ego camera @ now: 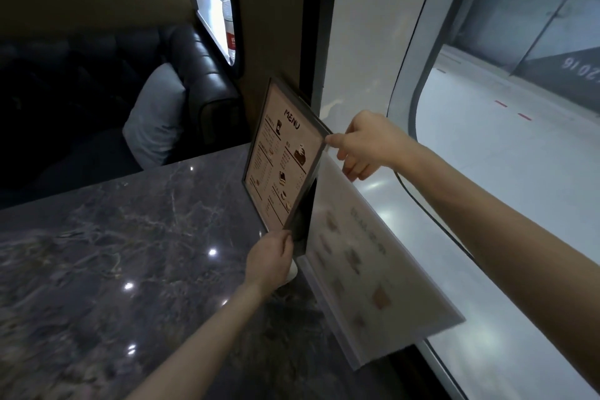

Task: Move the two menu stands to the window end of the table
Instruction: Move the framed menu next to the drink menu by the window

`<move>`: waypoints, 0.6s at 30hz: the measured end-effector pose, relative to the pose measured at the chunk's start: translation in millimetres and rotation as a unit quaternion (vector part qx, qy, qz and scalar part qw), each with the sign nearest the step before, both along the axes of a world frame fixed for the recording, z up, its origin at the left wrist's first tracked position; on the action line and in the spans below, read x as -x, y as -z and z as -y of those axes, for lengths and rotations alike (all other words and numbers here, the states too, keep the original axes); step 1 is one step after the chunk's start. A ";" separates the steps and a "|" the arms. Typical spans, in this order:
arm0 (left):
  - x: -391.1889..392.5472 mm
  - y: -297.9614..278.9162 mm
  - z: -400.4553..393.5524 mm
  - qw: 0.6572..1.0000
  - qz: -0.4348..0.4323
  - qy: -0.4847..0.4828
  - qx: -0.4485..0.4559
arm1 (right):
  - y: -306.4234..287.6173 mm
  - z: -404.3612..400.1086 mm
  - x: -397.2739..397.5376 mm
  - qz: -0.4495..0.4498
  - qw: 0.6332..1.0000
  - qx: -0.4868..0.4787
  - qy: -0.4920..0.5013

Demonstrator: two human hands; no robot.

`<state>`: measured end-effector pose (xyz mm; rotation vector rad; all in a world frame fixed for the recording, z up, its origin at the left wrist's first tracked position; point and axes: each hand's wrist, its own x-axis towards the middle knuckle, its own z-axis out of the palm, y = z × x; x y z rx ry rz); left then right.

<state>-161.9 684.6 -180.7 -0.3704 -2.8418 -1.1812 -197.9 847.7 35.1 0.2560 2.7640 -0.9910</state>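
A framed menu stand (281, 156), headed MENU, stands upright at the window end of the dark marble table (130, 253). My left hand (271, 258) grips its lower right corner. My right hand (367, 144) pinches its upper right corner. A second menu stand (367, 266), clear acrylic with a pale printed sheet, lies just right of it along the table's window edge. It is blurred and tilted, and neither hand holds it.
The window (506, 140) runs along the right side with a white sill (383, 191). A dark leather booth seat (194, 75) with a grey cushion (156, 117) lies beyond the table. A plastic bottle (229, 26) stands in the far window opening.
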 end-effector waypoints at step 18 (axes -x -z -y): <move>-84.6 54.2 -40.1 0.932 0.145 0.190 0.272 | 8.3 7.7 -93.4 -0.207 0.972 -0.102 -0.050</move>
